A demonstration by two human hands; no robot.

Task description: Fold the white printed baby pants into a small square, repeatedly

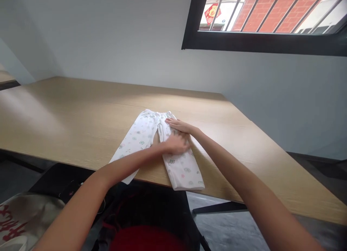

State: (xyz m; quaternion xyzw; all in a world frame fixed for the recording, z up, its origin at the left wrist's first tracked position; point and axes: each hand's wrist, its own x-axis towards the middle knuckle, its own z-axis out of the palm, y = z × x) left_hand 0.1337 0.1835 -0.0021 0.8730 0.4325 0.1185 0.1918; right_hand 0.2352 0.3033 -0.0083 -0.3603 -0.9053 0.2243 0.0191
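Note:
A pair of small white trousers [137,135] with a scattered green and pink print lies spread on the wooden table, its gathered waistband at the far end. The cuffs of both legs reach the table's near edge, and the left one hangs a little over it. My right hand [180,125] rests flat near the top of the right leg, fingers stretched out to the left. Just nearer to me, my left hand [177,143] is on the middle of that same leg, crossed over from the left. Motion smears its fingers.
The wooden table [81,110] runs back to a grey wall [121,38]. A barred window [260,16] is at upper right. Below the near edge are a dark chair [159,207], a pale bag with red lettering [27,218] and a table leg [219,207].

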